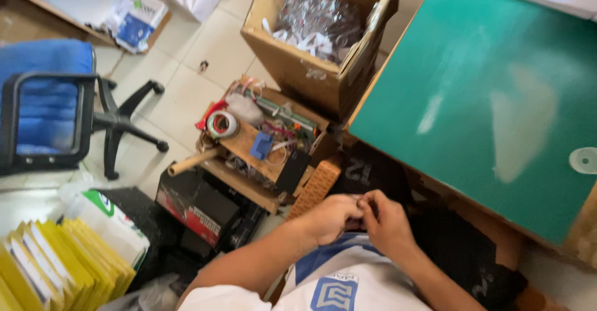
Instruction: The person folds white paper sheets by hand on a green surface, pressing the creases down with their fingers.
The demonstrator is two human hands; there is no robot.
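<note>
My left hand and my right hand meet in front of my chest, just below the near corner of the green table. Their fingers are curled together around something small and dark between them, which is mostly hidden. I cannot tell what it is. Black cloth lies under and to the right of my hands. My white and blue shirt fills the bottom middle.
An open cardboard box with clear plastic stands on the floor. Beside it is a wooden tray of tape rolls and small tools. A blue office chair stands at the left, yellow folders bottom left. A clear disc lies on the table.
</note>
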